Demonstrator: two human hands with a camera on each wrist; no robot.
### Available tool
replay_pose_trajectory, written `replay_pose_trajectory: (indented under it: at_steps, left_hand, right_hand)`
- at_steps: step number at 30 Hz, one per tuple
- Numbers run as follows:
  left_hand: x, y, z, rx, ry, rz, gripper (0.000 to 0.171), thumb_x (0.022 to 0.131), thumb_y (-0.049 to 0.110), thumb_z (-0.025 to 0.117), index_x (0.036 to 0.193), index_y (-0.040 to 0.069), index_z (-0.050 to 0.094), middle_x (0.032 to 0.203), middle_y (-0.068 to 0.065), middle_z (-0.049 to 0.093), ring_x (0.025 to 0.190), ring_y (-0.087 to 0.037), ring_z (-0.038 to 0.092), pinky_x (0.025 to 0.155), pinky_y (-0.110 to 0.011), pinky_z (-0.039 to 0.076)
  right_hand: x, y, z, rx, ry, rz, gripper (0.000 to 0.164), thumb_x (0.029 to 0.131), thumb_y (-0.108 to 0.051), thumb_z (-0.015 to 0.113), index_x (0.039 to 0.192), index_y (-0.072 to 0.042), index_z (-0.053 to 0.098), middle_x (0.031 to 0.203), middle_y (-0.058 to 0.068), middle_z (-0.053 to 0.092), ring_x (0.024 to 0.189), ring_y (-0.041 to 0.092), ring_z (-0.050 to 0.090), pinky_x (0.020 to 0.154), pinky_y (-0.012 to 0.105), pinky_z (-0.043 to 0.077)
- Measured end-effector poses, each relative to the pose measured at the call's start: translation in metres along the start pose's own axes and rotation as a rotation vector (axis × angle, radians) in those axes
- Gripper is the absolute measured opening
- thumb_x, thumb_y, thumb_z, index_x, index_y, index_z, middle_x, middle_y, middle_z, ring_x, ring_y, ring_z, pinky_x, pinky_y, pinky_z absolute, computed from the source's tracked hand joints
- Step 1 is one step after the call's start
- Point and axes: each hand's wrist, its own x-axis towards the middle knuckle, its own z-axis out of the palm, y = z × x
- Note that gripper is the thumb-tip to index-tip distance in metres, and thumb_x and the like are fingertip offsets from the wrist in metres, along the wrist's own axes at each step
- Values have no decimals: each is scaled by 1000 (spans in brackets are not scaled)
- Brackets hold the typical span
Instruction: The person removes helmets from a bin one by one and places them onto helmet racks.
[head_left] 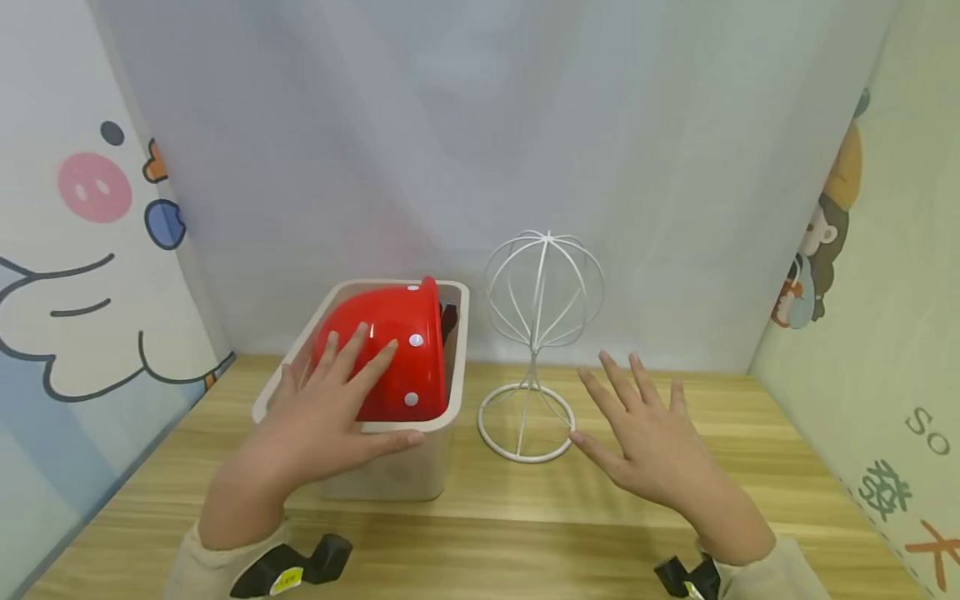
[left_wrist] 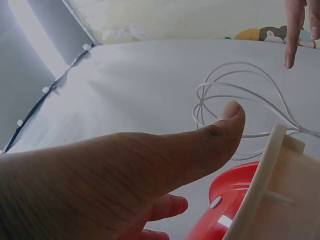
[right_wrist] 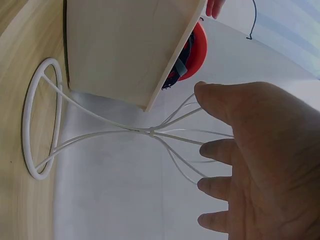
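Note:
A red helmet (head_left: pixel 397 350) with white dots lies on its side in a cream bin (head_left: pixel 397 467), its rim facing right; dark straps (right_wrist: pixel 181 62) show inside it in the right wrist view. My left hand (head_left: pixel 322 417) is spread over the near left of the bin, overlapping the helmet in the head view, fingers straight and gripping nothing. To the right of the bin stands a white wire stand (head_left: pixel 534 333) with a round cage top and a ring base. My right hand (head_left: pixel 652 442) hovers right of that base, fingers spread, holding nothing.
Bin and stand are on a wood-grain table (head_left: pixel 600 533). Behind them hangs a pale grey curtain (head_left: pixel 480 150). Printed cartoon panels border the left side (head_left: pixel 82 317) and the right side (head_left: pixel 847 375). A black wrist device (head_left: pixel 300 567) sits on the left cuff.

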Motion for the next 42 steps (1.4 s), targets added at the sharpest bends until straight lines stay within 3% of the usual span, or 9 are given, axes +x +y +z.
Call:
replay_pose_trajectory:
  at_steps: [7, 11, 16, 23, 26, 31, 34, 39, 42]
  left_hand:
    - [-4, -13, -6, -34, 48, -3, 101, 81, 73, 65, 159, 18, 31, 163, -16, 23, 146, -47, 19, 105, -79, 22]
    - [-8, -19, -13, -28, 55, -18, 98, 85, 75, 59, 158, 15, 33, 162, -17, 27, 144, -47, 25, 100, -79, 29]
    - [-12, -33, -16, -80, 53, -42, 98, 86, 72, 60, 157, 9, 34, 160, -21, 28, 134, -50, 40, 88, -66, 51]
    - [-17, -63, -16, -123, 48, -52, 102, 89, 68, 59, 158, 3, 23, 153, -27, 33, 132, -50, 39, 86, -68, 51]
    - [-17, -72, -13, -184, 18, -55, 102, 90, 63, 63, 157, -1, 20, 149, -29, 35, 129, -49, 39, 85, -68, 51]
    - [-13, -75, -7, -284, -96, -152, 116, 85, 67, 66, 158, -1, 6, 154, -34, 21, 131, -56, 34, 82, -67, 53]
    - [-10, -75, -5, -306, -129, -182, 120, 84, 69, 66, 157, -3, 3, 155, -36, 15, 132, -57, 30, 82, -68, 52]
    - [-9, -79, -5, -367, -129, -171, 115, 83, 64, 70, 156, -2, 10, 150, -34, 22, 129, -53, 30, 78, -63, 55]
    - [-8, -81, -4, -399, -132, -175, 114, 82, 63, 71, 156, 0, 11, 149, -32, 24, 130, -51, 29, 77, -60, 57]
  right_hand:
    - [9, -8, -2, 78, 75, -61, 66, 99, -54, 55, 152, -16, 43, 162, 13, 29, 145, 46, 30, 102, 77, 30]
    - [21, -20, -6, 213, 156, -143, 50, 98, -42, 62, 136, -9, 59, 155, 15, 42, 134, 43, 47, 102, 64, 42]
    - [36, -48, -13, 407, 191, -197, 33, 99, -31, 64, 124, -9, 67, 142, 10, 57, 129, 32, 56, 104, 51, 47]
    - [67, -89, -18, 627, 213, -239, 36, 98, -23, 64, 131, -8, 61, 136, 5, 61, 125, 23, 59, 101, 40, 51]
    - [89, -104, -15, 753, 173, -169, 46, 98, -24, 63, 140, -9, 51, 141, 5, 56, 125, 24, 58, 96, 38, 54]
    - [123, -122, -5, 913, 122, 17, 61, 98, -30, 63, 149, -13, 37, 146, 12, 50, 124, 32, 58, 92, 43, 56]
    - [139, -130, 1, 1004, 97, 102, 66, 98, -31, 63, 153, -14, 31, 142, 15, 53, 119, 31, 61, 87, 44, 58]
    - [161, -143, 6, 1162, 57, 203, 59, 102, -24, 55, 155, -20, 29, 135, 12, 56, 115, 28, 61, 84, 48, 59]
    - [171, -150, 11, 1163, 72, 258, 54, 102, -19, 47, 154, -26, 35, 137, 10, 55, 111, 27, 58, 84, 50, 58]
